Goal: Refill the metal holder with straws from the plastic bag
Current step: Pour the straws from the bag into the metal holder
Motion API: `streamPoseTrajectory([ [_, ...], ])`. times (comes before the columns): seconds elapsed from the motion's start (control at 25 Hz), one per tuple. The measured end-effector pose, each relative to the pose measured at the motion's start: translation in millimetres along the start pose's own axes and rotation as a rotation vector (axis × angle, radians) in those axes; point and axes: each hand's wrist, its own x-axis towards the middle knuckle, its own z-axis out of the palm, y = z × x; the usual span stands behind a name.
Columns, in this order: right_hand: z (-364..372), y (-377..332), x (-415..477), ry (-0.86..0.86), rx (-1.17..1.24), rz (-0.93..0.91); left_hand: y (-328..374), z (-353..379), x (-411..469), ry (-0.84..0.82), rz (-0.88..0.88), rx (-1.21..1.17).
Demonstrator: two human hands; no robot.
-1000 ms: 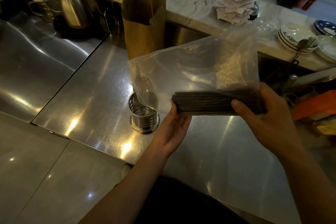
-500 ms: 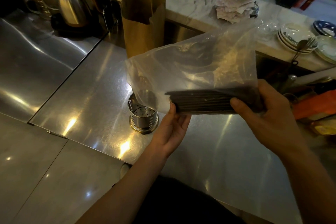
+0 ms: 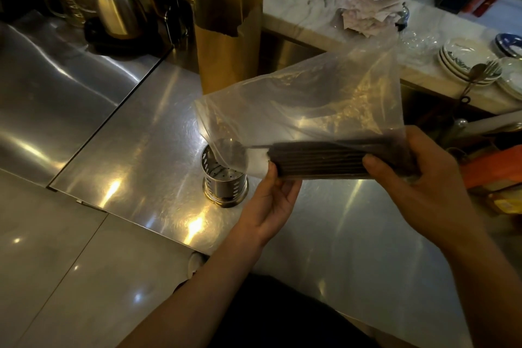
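Now the clear, crinkly plastic bag (image 3: 305, 110) sits a touch lower than a second ago, its open left corner drooping to the rim of the perforated cylindrical steel holder (image 3: 224, 181), so tipping the contents in looks close. Both hands keep it level: the left hand (image 3: 271, 200) pinches the near end of the dark, ridged bundle of straws (image 3: 324, 161) through the film, and the right hand (image 3: 418, 178) wraps the far end, fingers closed. Still empty, the holder stands mid-counter on the brushed stainless worktop (image 3: 141, 150), near the brown paper bag (image 3: 228, 37).

No legible text anywhere
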Motion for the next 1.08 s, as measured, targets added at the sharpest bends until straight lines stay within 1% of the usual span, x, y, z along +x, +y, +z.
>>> streamPoseTrajectory([
  [0.24,1.6,-10.7,6.2,0.013,-0.019,-0.039,1.4,2.0,-2.5,0.003,-0.01,-0.049],
  [0.52,-0.8,-23.1,31.0,-0.042,-0.137,-0.073,3.8,5.0,-4.0,-0.015,-0.01,-0.067],
  [0.72,0.6,-27.7,37.4,-0.041,-0.147,-0.094,6.8,6.5,-3.9,-0.017,0.022,-0.082],
  [0.92,4.7,-32.5,43.6,-0.065,-0.172,-0.058,10.4,4.9,-4.3,-0.043,0.024,-0.118],
  [1.08,6.7,-32.5,45.0,-0.079,-0.188,-0.047,11.3,4.6,-3.9,-0.033,0.025,-0.121],
])
